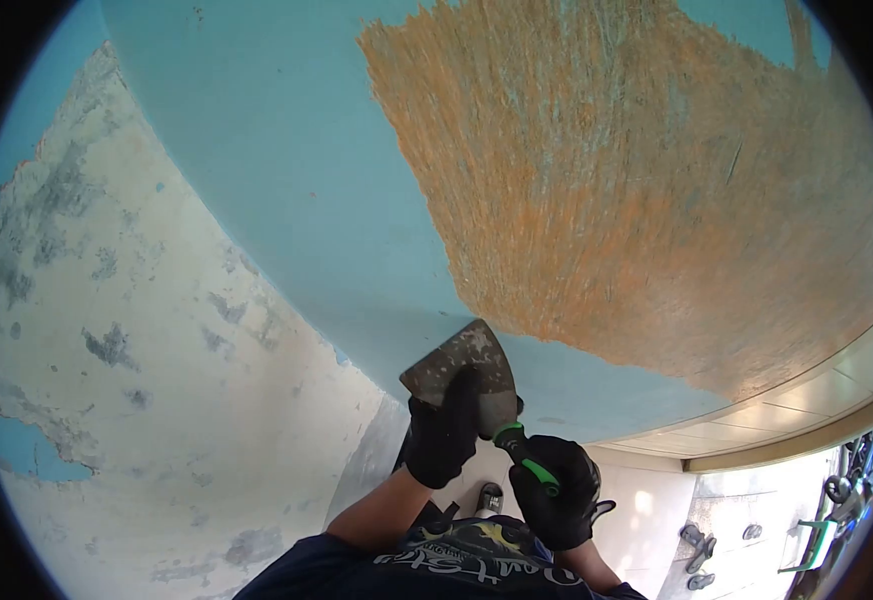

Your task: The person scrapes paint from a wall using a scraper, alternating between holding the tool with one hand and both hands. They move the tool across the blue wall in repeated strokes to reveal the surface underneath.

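A wide scraper [467,365] with a worn, spotted blade is at the lower middle, its edge at the blue painted wall [297,180]. My right hand [557,490], in a black glove, is wrapped round its black and green handle. My left hand [447,430], also gloved in black, holds the blade near its base, fingers on its face. Just above the blade's corner begins a large scraped patch [577,200], orange-brown and streaked, with a ragged edge against the blue paint.
At the left is a whitish wall surface [157,330] with grey blotches. Tiles [787,415] run below the blue wall at the right. Lower right, sandals [697,548] lie on the floor near a green-framed object [815,545] and parked vehicles [852,490]. A shoe [491,497] shows below.
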